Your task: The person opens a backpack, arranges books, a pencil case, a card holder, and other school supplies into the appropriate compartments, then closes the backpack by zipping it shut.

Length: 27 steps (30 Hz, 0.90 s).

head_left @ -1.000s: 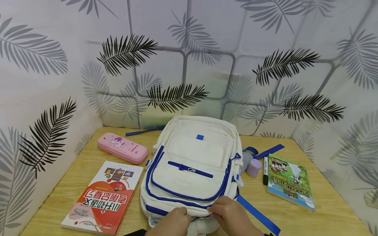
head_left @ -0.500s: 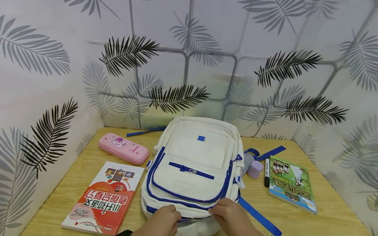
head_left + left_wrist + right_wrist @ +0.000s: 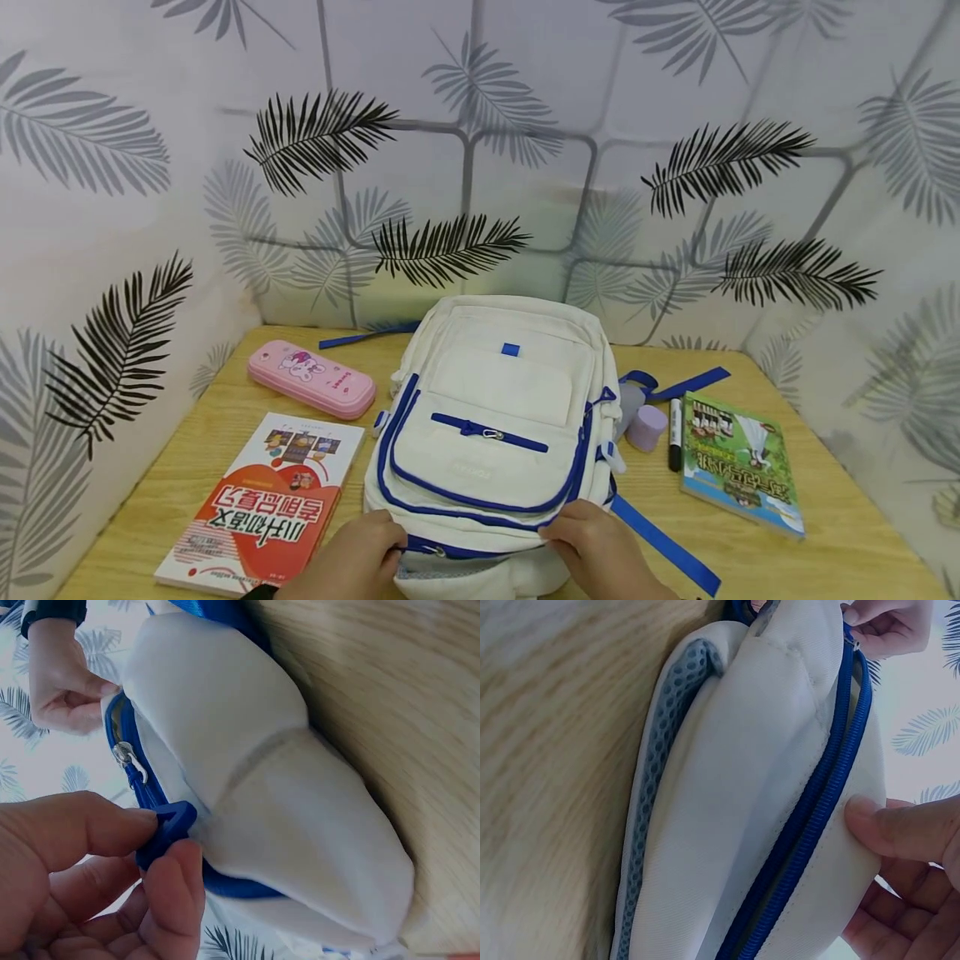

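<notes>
A white backpack with blue trim lies on the wooden table, its lower end toward me. My left hand is at the bag's lower left; in the left wrist view its thumb and fingers pinch a blue zipper pull. A silver zipper slider sits on the blue zipper close by. My right hand, at the lower right, pinches the bag's fabric beside the zipper, with the thumb on top. In the right wrist view the blue zipper runs past that hand, its two edges slightly parted.
Left of the bag lie a pink pencil case and a red-and-white book. To its right are a lilac lid, a marker, a green book and a loose blue strap. A leaf-patterned curtain encloses the table.
My left hand has moved left along the bag's lower edge with the zipper pull, away from the right hand. The right hand stays nearly in place on the fabric.
</notes>
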Tool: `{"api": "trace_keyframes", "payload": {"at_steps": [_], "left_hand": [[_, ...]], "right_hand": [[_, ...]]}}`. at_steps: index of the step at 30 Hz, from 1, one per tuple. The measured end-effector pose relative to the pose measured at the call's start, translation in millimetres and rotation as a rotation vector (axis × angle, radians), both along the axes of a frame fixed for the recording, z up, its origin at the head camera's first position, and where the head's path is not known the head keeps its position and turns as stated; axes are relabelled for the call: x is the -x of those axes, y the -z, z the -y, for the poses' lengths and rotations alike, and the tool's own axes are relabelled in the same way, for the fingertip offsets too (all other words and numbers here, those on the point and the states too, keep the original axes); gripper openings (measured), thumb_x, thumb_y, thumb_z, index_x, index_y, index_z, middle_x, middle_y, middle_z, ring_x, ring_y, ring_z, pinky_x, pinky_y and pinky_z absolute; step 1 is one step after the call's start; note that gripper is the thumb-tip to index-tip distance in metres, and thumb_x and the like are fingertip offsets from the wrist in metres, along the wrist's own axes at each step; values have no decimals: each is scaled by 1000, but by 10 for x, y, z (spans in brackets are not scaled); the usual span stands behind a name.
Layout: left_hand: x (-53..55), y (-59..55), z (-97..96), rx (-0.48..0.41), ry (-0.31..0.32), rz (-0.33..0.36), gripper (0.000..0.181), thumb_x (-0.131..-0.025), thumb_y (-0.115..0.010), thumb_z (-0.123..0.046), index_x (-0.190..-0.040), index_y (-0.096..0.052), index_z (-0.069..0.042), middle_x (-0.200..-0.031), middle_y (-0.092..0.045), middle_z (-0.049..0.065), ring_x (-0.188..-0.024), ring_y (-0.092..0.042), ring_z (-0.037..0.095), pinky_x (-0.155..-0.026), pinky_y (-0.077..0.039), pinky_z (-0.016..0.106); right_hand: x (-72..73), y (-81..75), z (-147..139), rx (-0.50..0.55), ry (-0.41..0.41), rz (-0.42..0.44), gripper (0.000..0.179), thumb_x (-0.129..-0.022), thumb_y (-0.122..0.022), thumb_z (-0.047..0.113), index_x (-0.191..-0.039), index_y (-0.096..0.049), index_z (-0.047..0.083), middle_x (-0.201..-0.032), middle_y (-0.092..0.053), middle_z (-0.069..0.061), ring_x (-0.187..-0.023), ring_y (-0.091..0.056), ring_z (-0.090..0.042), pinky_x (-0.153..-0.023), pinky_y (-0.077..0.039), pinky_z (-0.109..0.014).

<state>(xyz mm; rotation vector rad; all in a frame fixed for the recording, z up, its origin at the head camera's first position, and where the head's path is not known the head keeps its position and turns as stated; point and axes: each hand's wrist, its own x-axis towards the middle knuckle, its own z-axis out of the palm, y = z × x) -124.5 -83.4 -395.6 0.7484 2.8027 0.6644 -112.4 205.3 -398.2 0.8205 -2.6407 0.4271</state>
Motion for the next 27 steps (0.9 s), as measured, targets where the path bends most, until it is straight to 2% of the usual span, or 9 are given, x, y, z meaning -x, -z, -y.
{"api": "trace_keyframes", "payload": {"at_steps": [4, 8, 12, 15, 22, 27], "left_hand": [[-9, 65, 103, -52, -14, -134, 5, -74, -63, -4, -72, -61, -8, -69, -49, -6, -62, -44, 8, -57, -40, 26], [7, 99, 188, -56, -89, -210, 11, -70, -63, 0, -69, -60, -10, -67, -51, -6, -62, -46, 9, -57, -40, 27], [69, 110, 250, -26, -200, -226, 14, -71, -63, -1, -68, -62, -14, -66, -51, -8, -64, -48, 8, -61, -42, 27], [129, 121, 277, -6, -252, -182, 15, -74, -63, -2, -67, -62, -16, -64, -48, -10, -64, -45, 5, -61, -41, 26], [217, 186, 302, 9, -262, -194, 15, -74, -64, -2, -66, -61, -14, -63, -49, -8, -63, -46, 7, -60, -40, 27], [258, 244, 327, -5, -235, -235, 15, -72, -65, -1, -66, -61, -15, -63, -50, -10, -63, -46, 6, -59, -40, 25]], "right_hand": [[14, -22, -1, -15, 7, 47, 13, -69, -72, 7, -78, -70, 16, -80, -63, 8, -76, -57, -8, -66, -49, -23], [21, -42, -10, -27, 12, 100, 13, -70, -71, 7, -79, -71, 16, -81, -63, 7, -76, -58, -9, -66, -49, -24], [16, -30, -31, -17, 11, 106, 13, -70, -71, 5, -79, -70, 15, -80, -63, 5, -76, -57, -10, -65, -48, -24], [7, -6, -44, -1, 3, 81, 14, -69, -72, 4, -77, -70, 15, -79, -62, 5, -75, -57, -10, -64, -48, -23], [0, 17, -43, 21, 12, 84, 15, -68, -72, 3, -77, -70, 15, -77, -61, 6, -72, -56, -8, -62, -48, -22], [10, 30, -59, 19, 1, 82, 15, -68, -72, 3, -77, -70, 15, -77, -59, 6, -71, -55, -8, -61, -47, -21]]}}
